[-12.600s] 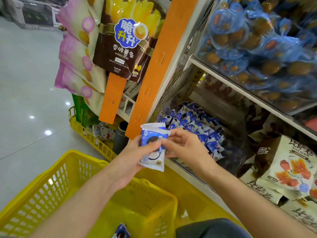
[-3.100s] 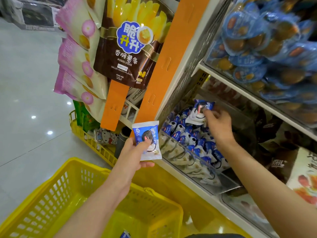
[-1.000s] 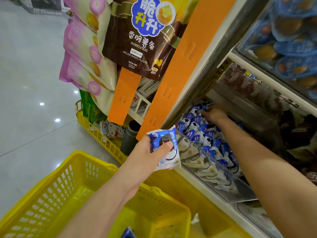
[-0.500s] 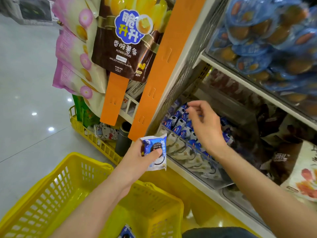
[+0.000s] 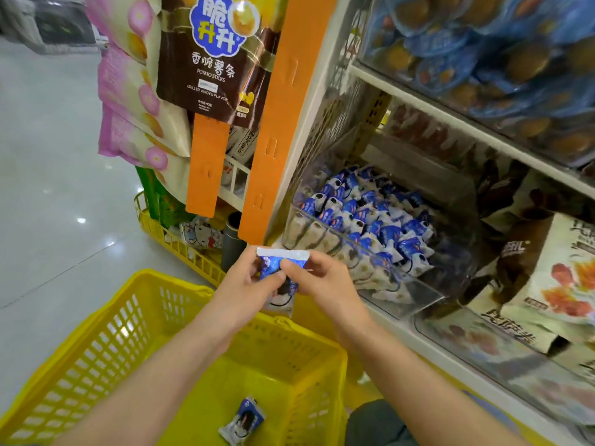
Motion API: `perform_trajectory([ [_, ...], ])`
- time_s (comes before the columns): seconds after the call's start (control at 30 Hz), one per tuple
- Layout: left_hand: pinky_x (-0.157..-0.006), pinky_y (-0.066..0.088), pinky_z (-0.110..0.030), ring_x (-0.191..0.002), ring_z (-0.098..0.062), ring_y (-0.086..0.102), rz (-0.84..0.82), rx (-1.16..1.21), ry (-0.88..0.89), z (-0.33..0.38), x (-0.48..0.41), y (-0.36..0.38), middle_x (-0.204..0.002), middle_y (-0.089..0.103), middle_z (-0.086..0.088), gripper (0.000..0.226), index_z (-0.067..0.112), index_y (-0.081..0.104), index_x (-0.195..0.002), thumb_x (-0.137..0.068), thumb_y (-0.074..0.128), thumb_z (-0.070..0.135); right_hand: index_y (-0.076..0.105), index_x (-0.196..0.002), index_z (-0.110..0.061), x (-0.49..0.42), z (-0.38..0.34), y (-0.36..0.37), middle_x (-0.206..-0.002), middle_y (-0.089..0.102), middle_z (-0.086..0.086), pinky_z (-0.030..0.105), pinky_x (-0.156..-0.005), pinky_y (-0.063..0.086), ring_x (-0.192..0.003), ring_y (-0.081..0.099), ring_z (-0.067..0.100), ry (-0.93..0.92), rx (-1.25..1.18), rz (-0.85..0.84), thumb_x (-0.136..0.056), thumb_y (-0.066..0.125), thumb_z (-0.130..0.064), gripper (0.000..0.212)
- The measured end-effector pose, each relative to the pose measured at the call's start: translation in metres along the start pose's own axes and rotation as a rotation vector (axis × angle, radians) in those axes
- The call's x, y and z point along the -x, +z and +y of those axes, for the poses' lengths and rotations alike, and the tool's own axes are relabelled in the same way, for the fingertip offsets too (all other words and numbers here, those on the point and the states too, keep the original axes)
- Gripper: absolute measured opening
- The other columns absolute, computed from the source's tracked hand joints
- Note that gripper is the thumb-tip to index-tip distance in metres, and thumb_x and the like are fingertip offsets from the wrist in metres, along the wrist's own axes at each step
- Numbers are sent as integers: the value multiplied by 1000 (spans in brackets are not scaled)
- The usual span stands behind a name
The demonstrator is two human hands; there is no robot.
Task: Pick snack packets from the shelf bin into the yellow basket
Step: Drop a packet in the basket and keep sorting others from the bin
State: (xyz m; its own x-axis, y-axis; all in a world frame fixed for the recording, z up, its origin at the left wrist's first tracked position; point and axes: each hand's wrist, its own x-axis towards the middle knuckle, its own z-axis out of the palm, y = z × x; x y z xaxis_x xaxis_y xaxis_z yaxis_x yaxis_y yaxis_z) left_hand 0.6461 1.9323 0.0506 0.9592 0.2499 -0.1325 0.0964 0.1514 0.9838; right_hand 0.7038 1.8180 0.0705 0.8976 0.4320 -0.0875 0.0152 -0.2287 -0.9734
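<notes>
Yellow basket (image 5: 112,342) holds one snack packet (image 5: 242,420); clear shelf bin (image 5: 418,297) holds many.

The left grip (image 5: 244,281) and right grip (image 5: 322,284) cover the middle of the held packet (image 5: 283,254); only its top seal and lower end show. The yellow basket (image 5: 96,320) is cut off at the bottom edge. Print on the loose packet (image 5: 243,420) inside it is too small to read.
</notes>
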Motion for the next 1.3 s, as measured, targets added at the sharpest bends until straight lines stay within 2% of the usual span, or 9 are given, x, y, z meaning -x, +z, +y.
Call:
perform_trajectory([
  [0.2, -59, 50, -20, -79, -12, 67, 126, 97, -32, 1, -5, 3, -87, 68, -5, 14, 20, 61, -88, -95, 48, 23, 63, -98, 7, -2, 2, 2, -96, 64, 31, 50, -78, 49, -81, 57, 22, -5, -46, 46, -91, 56, -15, 24],
  [0.4, -52, 50, -14, -76, -7, 68, 159, 58, 19, 1, -3, 4, -82, 69, -3, 17, 12, 61, -94, -95, 48, 24, 62, -78, -33, -3, 5, 3, -78, 62, -13, 15, -67, 45, -74, 57, 0, -354, 261, 107, -84, 66, -16, 19],
  [0.57, -56, 52, -20, -79, -14, 69, 171, 93, -23, 1, -4, 3, -81, 69, -5, 18, 17, 61, -91, -96, 47, 26, 69, -86, -17, -5, 7, 1, -84, 62, -5, 18, -72, 43, -82, 54, 7, -693, 681, 187, -85, 65, -22, 7],
  [0.73, -74, 55, -31, -86, -14, 69, 68, 67, -104, 3, -7, -2, -93, 72, -1, 25, 21, 60, -105, -90, 54, 39, 67, -84, -21, -8, 2, -1, -77, 62, -11, 14, -65, 45, -71, 56, 0, -399, 368, 201, -86, 63, -20, 5],
  [0.87, -55, 52, -19, -80, -13, 70, 84, 100, -107, 5, -6, -7, -93, 73, 2, 35, 22, 58, -109, -78, 72, 28, 64, -83, -13, -11, -3, -9, -83, 67, 9, 21, -54, 54, -63, 63, 8, -59, -38, 196, -90, 58, -14, 9],
  [0.97, -63, 56, -20, -80, -12, 71, 191, 225, -66, 4, -8, -10, -88, 74, 3, 33, 17, 58, -106, -76, 72, 18, 60, -89, -5, -11, -4, -11, -96, 65, 16, 17, -56, 54, -71, 65, 12, 121, -232, 132, -93, 53, -13, 12],
  [1.1, -66, 54, -18, -80, -8, 70, 250, 232, -4, 2, -8, -17, -85, 75, 4, 13, 20, 64, -95, -82, 65, 19, 49, -95, -3, -9, -1, -8, -88, 60, 12, 25, -65, 58, -78, 62, 13, 247, -110, -84, -93, 51, -6, 3],
  [1.23, -61, 54, -16, -75, -10, 69, 291, 10, 79, 1, -6, -22, -86, 74, -2, 14, 15, 67, -97, -84, 65, 17, 36, -131, -15, -4, 3, 1, -111, 55, -1, 21, -76, 49, -99, 55, 11, 49, 355, -209, -80, 69, -8, 61],
  [1.3, -64, 53, -16, -78, -12, 69, 265, -36, 89, 0, -4, -21, -88, 73, -3, 15, 16, 68, -98, -84, 64, 17, 43, -127, -22, -3, 2, 2, -116, 55, -2, 27, -85, 52, -100, 57, 13, -10, 342, -237, -76, 74, -12, 60],
])
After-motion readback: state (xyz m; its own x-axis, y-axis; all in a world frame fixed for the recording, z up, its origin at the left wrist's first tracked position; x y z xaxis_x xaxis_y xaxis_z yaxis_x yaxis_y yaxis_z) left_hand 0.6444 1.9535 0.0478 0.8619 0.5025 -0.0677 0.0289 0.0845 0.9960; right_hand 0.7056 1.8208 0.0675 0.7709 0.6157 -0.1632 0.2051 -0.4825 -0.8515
